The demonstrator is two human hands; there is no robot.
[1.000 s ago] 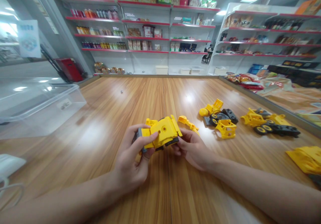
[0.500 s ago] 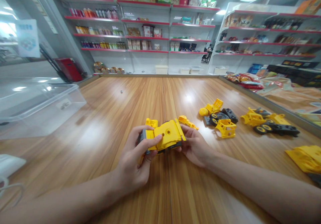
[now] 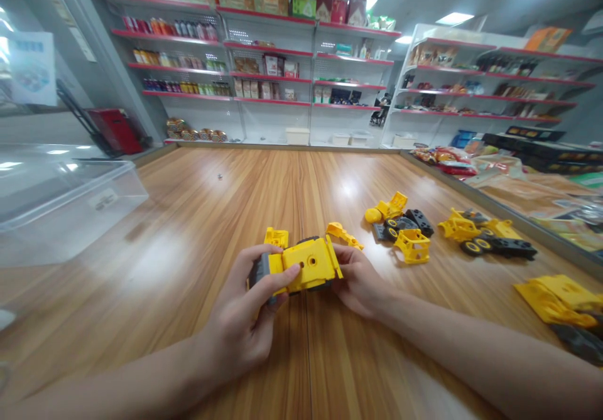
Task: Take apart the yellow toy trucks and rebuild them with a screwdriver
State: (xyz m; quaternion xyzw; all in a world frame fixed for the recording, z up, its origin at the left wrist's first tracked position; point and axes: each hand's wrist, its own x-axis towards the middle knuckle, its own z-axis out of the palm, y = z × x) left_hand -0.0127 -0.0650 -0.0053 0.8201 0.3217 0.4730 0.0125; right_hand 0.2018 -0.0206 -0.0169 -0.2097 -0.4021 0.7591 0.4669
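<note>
A yellow toy truck (image 3: 316, 270) with dark wheels and a grey end is held just above the table, its yellow top facing me. My left hand (image 3: 252, 307) is closed around the grey end, the thumb lying on the yellow top. At the other end my right hand (image 3: 360, 282) grips the truck by its raised yellow edge; its fingertips are partly hidden behind the toy. Just beyond the truck lie a yellow cab-like piece (image 3: 276, 237) and a long yellow arm piece (image 3: 345, 235).
To the right lie a black chassis with yellow parts (image 3: 400, 225), another partly built toy vehicle (image 3: 487, 235) and a yellow toy body (image 3: 558, 297). A clear plastic bin (image 3: 70, 206) is at the left. Stocked shelves (image 3: 264, 49) stand beyond the wooden table (image 3: 188, 188).
The view has shifted slightly, so the scene sits a little lower and further left. The toy truck is tilted a bit differently, and both hands keep hold of it.
</note>
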